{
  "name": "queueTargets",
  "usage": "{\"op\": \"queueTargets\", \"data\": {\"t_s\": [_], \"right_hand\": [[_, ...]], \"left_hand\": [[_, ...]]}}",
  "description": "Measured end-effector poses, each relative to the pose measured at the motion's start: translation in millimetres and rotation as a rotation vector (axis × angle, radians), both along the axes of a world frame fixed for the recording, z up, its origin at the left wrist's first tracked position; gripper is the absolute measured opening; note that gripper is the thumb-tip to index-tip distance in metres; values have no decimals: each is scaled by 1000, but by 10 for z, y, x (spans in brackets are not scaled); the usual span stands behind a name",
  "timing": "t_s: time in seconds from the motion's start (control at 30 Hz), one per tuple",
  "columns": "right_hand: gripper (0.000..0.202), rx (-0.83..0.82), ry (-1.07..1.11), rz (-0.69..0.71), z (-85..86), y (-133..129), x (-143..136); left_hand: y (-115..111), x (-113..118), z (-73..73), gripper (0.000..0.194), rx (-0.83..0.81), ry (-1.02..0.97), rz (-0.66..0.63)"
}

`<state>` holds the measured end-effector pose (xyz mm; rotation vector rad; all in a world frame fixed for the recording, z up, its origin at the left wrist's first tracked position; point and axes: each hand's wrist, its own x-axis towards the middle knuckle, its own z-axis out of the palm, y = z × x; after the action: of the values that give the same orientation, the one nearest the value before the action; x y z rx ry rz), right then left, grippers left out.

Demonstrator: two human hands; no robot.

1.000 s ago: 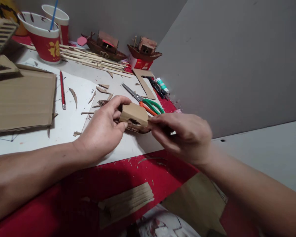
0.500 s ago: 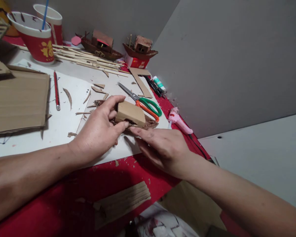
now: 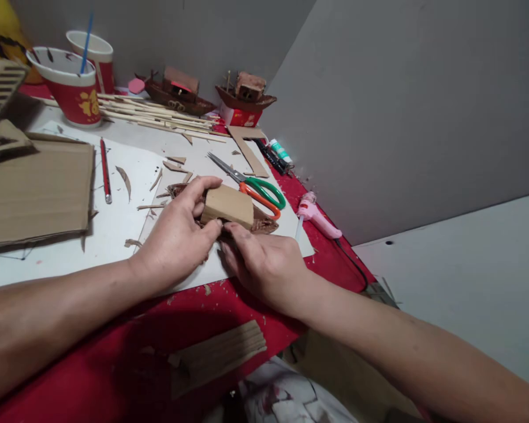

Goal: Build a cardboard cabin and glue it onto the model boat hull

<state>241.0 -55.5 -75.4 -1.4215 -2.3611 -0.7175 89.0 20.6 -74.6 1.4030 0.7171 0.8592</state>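
A small cardboard model boat point(image 3: 264, 225) with a curved tan roof point(image 3: 228, 205) sits low over the white sheet. My left hand point(image 3: 183, 232) grips it from the left, fingers over the far side and thumb on the near side. My right hand point(image 3: 267, 264) is closed at the boat's near edge, its fingertips pressed below the roof beside my left thumb. Those fingertips hide part of the hull, and any small piece between them cannot be made out. Just behind the boat lie scissors point(image 3: 261, 192) with green and orange handles.
A pink glue gun point(image 3: 318, 217) lies on the red cloth point(image 3: 114, 358) at right. Cardboard sheets point(image 3: 35, 194), a red pencil point(image 3: 104, 170) and scraps lie left. Behind are wooden sticks point(image 3: 158, 117), a paper cup point(image 3: 70, 97) and two finished boats point(image 3: 178, 91). A corrugated strip point(image 3: 220, 355) lies in front.
My right hand has moved left and in closer, its fingers now tucked against the boat's near side. The roof appears tipped slightly toward me. The view has shifted a little.
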Motion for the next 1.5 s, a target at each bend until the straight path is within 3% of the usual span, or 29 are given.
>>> {"op": "queueTargets", "data": {"t_s": [0.27,0.43,0.63,0.87,1.07,1.27,1.5], "right_hand": [[36,24,23,59,42,-180,42],[42,-66,-44,-7,-4,-161,12],[40,-115,-15,-68,-19,-23,-56],[25,-56,-55,-96,-25,83,-133],[32,-4,39,5,29,-12,-70],[21,28,260,89,78,-167,65],[32,-79,154,-17,11,-19,-2]], "left_hand": [[3,-31,79,53,-47,18,-28],[-4,-39,96,56,-77,-1,-42],[-11,-35,86,57,-73,-2,-21],[6,-9,62,58,-118,-39,-2],[9,-25,70,56,-127,-44,-8],[23,-31,32,59,-54,-6,-40],[34,-21,20,58,-30,5,-41]]}}
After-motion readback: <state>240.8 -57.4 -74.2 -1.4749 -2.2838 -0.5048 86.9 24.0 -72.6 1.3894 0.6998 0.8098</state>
